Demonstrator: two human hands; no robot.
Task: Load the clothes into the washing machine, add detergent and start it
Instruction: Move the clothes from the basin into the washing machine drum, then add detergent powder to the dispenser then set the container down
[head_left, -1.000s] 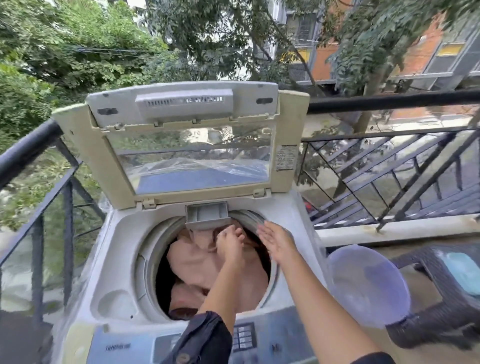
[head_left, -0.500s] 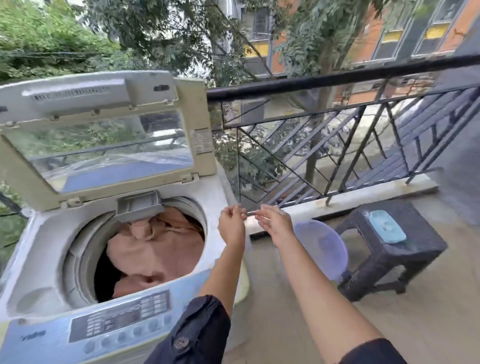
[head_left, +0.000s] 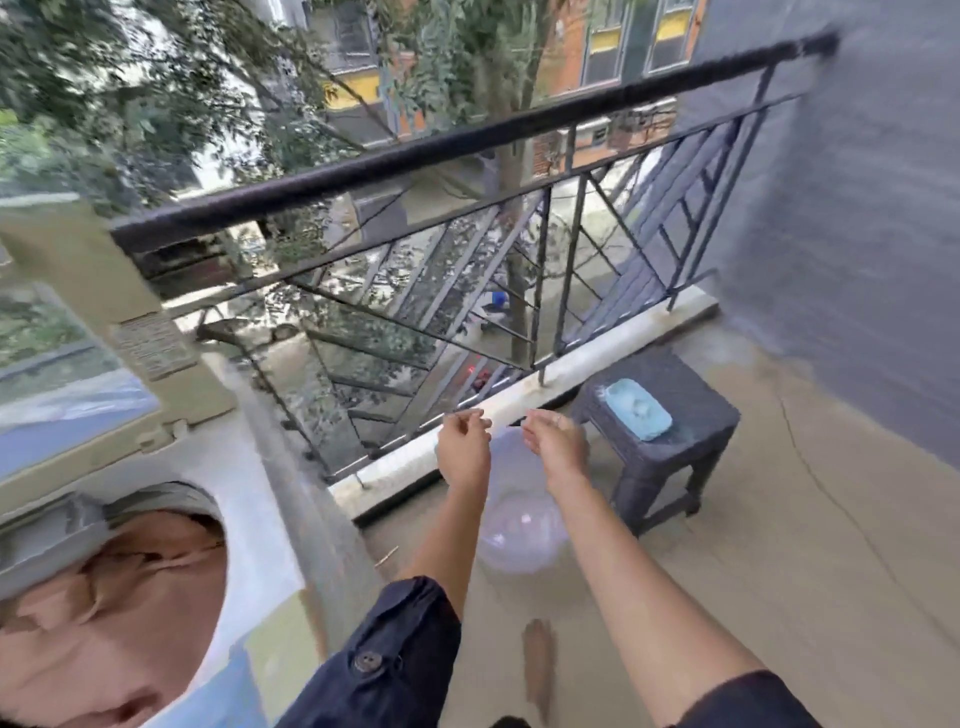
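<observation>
The top-loading washing machine (head_left: 249, 519) stands at the lower left with its lid (head_left: 78, 270) raised. Peach-coloured clothes (head_left: 114, 623) fill the drum. Both my hands are held to the right of the machine, above a translucent purple basin (head_left: 519, 535) on the floor. My left hand (head_left: 464, 452) pinches what looks like a thin pale strand at its fingertips. My right hand (head_left: 556, 447) is a little apart from it with fingers curled; whether it holds anything is unclear. No detergent container is recognisable.
A dark woven stool (head_left: 691, 415) stands right of the basin with a light blue flat item (head_left: 638, 409) on top. A black metal railing (head_left: 415, 156) closes the balcony ahead. A grey wall (head_left: 857, 208) is at right. My bare foot (head_left: 537, 660) is on the tan floor.
My hands left the drum and moved right, off the machine and over the basin. The view swung right with them, so the machine now sits at the left edge.
</observation>
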